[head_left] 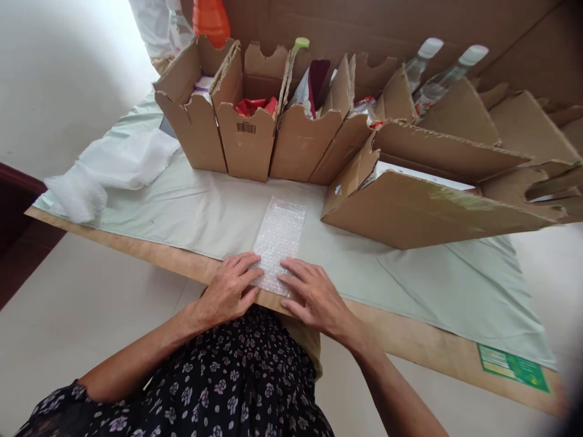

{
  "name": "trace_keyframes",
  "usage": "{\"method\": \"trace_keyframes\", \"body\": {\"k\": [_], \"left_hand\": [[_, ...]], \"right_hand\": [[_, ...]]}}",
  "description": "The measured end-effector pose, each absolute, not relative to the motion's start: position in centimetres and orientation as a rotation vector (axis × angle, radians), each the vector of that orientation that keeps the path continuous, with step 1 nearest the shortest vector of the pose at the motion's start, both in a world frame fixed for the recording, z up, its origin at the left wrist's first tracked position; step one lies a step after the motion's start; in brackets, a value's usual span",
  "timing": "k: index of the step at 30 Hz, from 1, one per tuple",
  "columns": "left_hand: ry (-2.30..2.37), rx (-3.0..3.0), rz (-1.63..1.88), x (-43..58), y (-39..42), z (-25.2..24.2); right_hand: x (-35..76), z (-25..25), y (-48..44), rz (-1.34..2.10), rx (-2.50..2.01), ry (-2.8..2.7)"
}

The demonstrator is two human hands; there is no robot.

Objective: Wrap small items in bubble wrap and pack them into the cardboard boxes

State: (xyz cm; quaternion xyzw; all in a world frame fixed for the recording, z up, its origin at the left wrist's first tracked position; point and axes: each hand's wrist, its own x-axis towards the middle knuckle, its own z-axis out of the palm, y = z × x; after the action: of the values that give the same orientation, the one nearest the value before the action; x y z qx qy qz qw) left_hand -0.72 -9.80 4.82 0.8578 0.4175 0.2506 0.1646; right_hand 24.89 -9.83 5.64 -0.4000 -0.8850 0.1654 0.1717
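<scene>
- Over at the table's left edge we had a crumpled white plastic sheet (pixel 109 167) lying on the pale green cover (pixel 204 212).
- Our left hand (pixel 228 290) lay flat, fingers spread, pressing the near left corner of the bubble wrap piece (pixel 279 237).
- That bubble wrap sat at the table's near edge, about the middle.
- Our right hand (pixel 314 294) was flat and spread too, on its near right corner.
- Cardboard boxes (pixel 248 130) lined the far edge, bottles (pixel 437 76) behind them toward the right.
</scene>
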Motion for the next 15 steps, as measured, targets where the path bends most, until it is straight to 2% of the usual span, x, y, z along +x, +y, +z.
{"method": "trace_keyframes", "body": {"k": [4,6,15], "left_hand": [[1.209,2.447,0.727,-0.3,-9.6,5.0],[1.203,2.448,0.716,-0.2,-9.5,5.2],[1.352,2.311,0.864,0.2,-7.8,4.5]], "right_hand": [[23.8,3.8,-10.6,0.215,-1.153,-2.414],[23.2,3.7,-9.7,0.222,-1.15,-2.339],[23.4,5.9,-6.8,0.789,-1.303,-2.029]]}}
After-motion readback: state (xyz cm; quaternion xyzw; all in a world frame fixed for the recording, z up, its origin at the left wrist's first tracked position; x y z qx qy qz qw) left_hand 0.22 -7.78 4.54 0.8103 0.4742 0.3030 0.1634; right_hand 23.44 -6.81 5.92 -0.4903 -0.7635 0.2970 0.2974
